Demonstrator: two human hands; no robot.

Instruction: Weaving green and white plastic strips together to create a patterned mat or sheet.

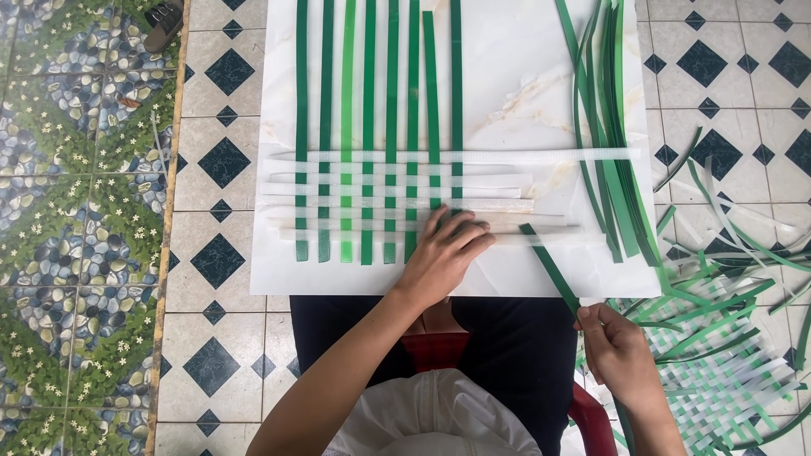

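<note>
A weave of several upright green strips (368,127) crossed by several clear white strips (397,192) lies on a white board (507,93). My left hand (441,253) presses flat on the weave's lower right corner, fingers spread over the strip ends. My right hand (621,346), below the board's right corner, pinches the near end of a loose dark green strip (551,268). That strip slants up and left, its far end reaching the lowest white strip.
A bundle of loose green strips (610,127) lies along the board's right side. A finished green and white woven mat (718,371) and scattered strips lie on the tiled floor at right. A pebble-pattern floor runs along the left. My lap and a red stool edge (591,418) are below.
</note>
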